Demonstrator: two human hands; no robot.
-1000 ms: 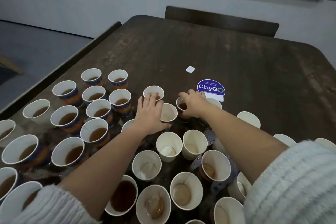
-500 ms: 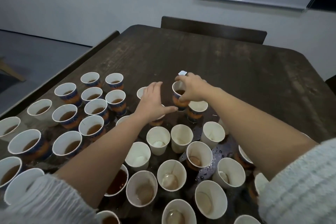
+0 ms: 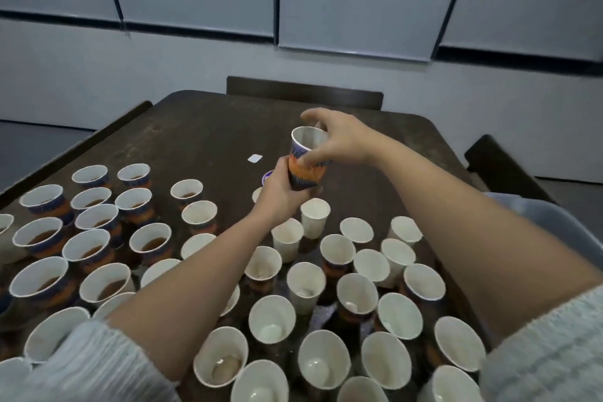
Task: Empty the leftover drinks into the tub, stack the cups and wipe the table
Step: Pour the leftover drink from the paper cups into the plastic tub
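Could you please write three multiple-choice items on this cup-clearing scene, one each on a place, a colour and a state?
1. Where is the cup that both hands grip?
A. Lifted above the table
B. Standing among the cups with brown drink
C. Inside the tub

2. What colour is the small tag lying on the table beyond the cups?
A. Red
B. White
C. Green

3. How do the cups at the left differ from the near cups at the right?
A. The left ones lie on their sides
B. The left ones hold brown drink, the right ones are nearly drained
C. The left ones have lids

Answers:
1 A: the left hand wraps its lower part and the right hand holds its rim, clear of the tabletop.
2 B: it shows white on the dark wood.
3 B: brown liquid shows in the left cups, while mostly pale bottoms show at the right.
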